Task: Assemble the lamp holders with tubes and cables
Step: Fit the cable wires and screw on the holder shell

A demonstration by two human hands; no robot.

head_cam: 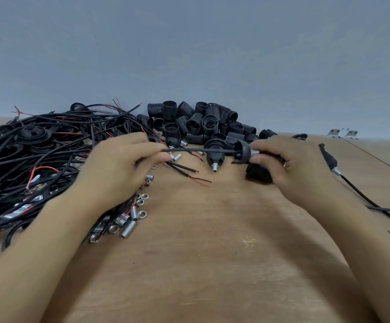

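Both forearms reach forward over the wooden table (201, 241), hands raised just above its surface, backs of the hands toward the camera.

Left hand (117, 169): wrist roughly level, fingers curled inward, thumb and forefinger pinching a black cable (194, 149) near its left end. The cable runs almost horizontally from this pinch to the right hand. Its stripped red and black wire ends cannot be told apart from loose leads lying below.

Right hand (289, 169): fingers curled round a black lamp holder cap (241, 152) with a short metal tube (255, 152) at its narrow end; the cable passes through the cap. A dark blurred part (258, 174) sits under the same hand, touching or just above the table; what it is cannot be told.

Pile of threaded black lamp holders (203, 122) lies at the far edge against the grey wall (189, 47). One holder with tube fitted (213, 155) stands just behind the held cable. Tangle of black cables (30, 164) with red leads fills the left side. Loose metal tubes and nuts (131, 217) lie scattered beside the left forearm. One assembled holder with cable (331, 163) lies to the right of the right hand.
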